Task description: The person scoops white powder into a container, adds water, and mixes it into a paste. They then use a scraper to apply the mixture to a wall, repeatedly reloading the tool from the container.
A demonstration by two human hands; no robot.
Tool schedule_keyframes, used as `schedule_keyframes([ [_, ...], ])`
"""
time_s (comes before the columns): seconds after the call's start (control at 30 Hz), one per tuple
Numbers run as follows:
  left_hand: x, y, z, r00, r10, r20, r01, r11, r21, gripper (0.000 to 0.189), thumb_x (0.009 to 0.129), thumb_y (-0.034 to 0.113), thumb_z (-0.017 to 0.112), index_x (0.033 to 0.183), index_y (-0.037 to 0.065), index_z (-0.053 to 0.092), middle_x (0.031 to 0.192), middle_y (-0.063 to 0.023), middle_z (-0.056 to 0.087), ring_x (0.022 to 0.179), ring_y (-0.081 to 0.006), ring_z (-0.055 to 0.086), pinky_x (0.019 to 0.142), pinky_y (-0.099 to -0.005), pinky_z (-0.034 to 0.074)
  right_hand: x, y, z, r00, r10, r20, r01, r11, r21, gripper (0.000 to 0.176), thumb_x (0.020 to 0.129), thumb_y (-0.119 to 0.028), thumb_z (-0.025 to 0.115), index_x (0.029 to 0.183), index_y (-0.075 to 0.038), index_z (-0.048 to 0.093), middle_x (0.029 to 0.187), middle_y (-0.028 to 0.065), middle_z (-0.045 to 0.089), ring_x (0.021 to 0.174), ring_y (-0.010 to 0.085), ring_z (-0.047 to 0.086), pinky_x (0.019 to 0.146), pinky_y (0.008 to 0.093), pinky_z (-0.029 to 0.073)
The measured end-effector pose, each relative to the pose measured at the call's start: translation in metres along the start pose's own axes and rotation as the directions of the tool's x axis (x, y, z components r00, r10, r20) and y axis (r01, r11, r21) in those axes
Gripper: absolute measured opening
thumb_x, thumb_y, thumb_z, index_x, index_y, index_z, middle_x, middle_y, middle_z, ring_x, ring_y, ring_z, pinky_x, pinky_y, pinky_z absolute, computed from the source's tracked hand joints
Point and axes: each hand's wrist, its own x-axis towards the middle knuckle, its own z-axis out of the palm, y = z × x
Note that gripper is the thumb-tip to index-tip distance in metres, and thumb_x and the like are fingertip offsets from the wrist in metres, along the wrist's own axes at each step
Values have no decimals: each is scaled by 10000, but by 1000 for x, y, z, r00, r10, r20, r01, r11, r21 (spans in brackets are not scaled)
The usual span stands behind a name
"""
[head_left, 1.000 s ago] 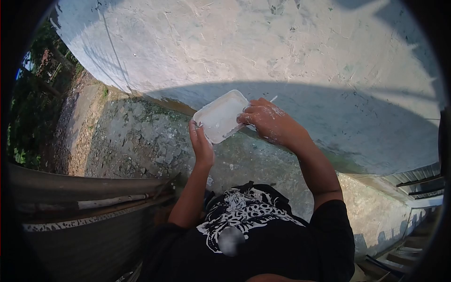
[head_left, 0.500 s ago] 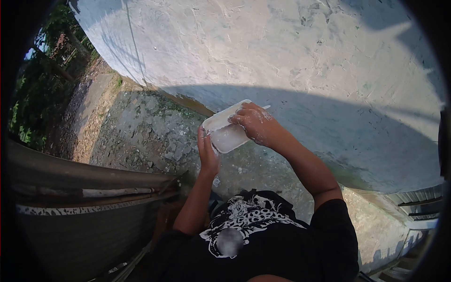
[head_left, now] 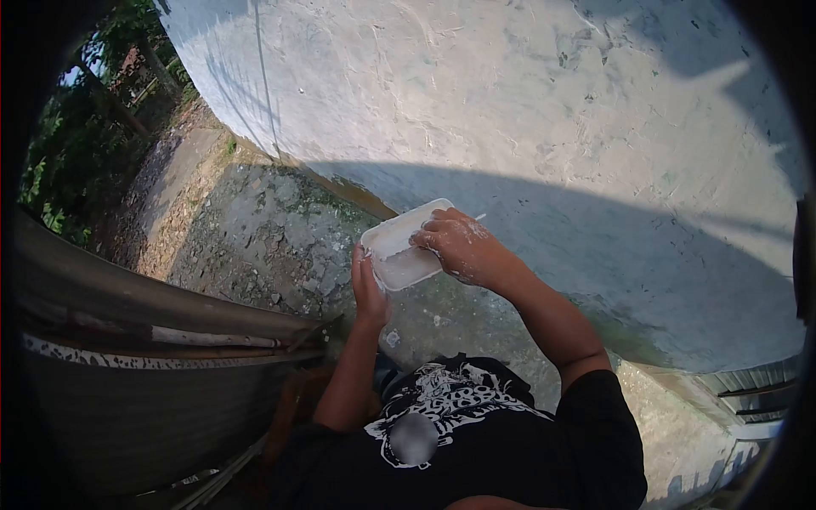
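My left hand (head_left: 370, 289) grips a shallow white plastic container (head_left: 406, 274) by its left end, fingers along the side. The container is tilted, and whitish paste coats its inside. My right hand (head_left: 463, 246), spattered with white, is closed over the container's right side. It holds what looks like a flat white scraper; the narrow pale end (head_left: 480, 217) sticks out past the knuckles, while the fingers hide most of the rest.
A wall (head_left: 510, 102) with whitish, uneven plaster rises ahead, partly in shadow. Rough concrete ground (head_left: 280, 229) runs along its base. At lower left stand a dark sheet barrier (head_left: 127, 408) and poles (head_left: 212, 337). Trees (head_left: 68, 153) grow at far left.
The container and both hands sit slightly lower and more to the left in view. My head view has shifted a little, and both grips stay the same.
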Motion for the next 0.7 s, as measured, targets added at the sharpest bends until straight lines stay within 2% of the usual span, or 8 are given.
schedule_keyframes([
  [0.03,0,0,-2,1000,-10,15,10,1000,-10,483,1034,221,314,1466,9,269,1382,-145,443,1266,-226,465,1054,-370,386,2,-2,1,998,-2,-66,4,1000,20,324,705,15,647,1015,-58,706,912,117,680,992,296,598,907,402,468],
  [0.17,-3,2,-9,998,29,-53,-28,1000,14,502,1031,271,321,1459,12,291,1369,-146,474,1231,-248,509,1041,-393,416,7,-11,16,993,-47,-106,39,996,-77,311,694,-6,658,996,-56,714,898,96,677,975,281,589,898,396,467],
  [0.23,-2,7,-12,995,20,-98,-22,999,-23,479,1030,268,318,1440,20,327,1337,-145,498,1209,-255,528,1019,-397,437,9,-16,21,992,-121,17,122,987,-106,290,698,-18,653,977,-56,722,903,82,678,954,272,581,883,387,467],
  [0.47,-7,21,-29,998,58,-22,-58,998,12,450,1035,266,304,1410,26,367,1303,-141,520,1167,-254,557,992,-400,458,9,-32,-3,976,-207,61,207,978,10,273,710,-27,643,967,-66,728,900,79,675,937,270,583,881,393,455],
  [0.53,-10,26,-24,999,38,-31,-39,998,-41,431,1034,256,299,1382,20,391,1274,-133,534,1158,-245,560,987,-392,461,11,-36,-2,990,-83,-117,80,996,-34,284,712,-26,646,980,-69,728,902,86,678,939,278,584,867,406,448],
  [0.57,-12,26,-21,999,34,-40,-36,998,-42,431,1034,256,299,1382,20,391,1274,-133,534,1158,-245,560,987,-392,461,12,-37,2,990,-84,-109,81,996,-27,284,712,-26,646,980,-69,728,902,86,678,939,278,584,867,406,448],
  [0.63,-16,24,-17,989,144,-34,-140,985,103,420,1033,251,308,1367,16,409,1273,-129,537,1157,-239,561,992,-384,458,14,-37,14,988,-67,-141,55,995,-83,303,713,-27,650,1003,-71,726,905,89,677,937,281,583,851,408,444],
  [0.7,-14,26,-21,994,104,-28,-103,994,46,425,1033,249,315,1378,16,401,1291,-132,529,1161,-240,559,999,-384,452,14,-36,24,991,-54,-126,45,997,-70,306,711,-32,653,1005,-73,727,901,89,677,932,278,583,844,406,444],
])
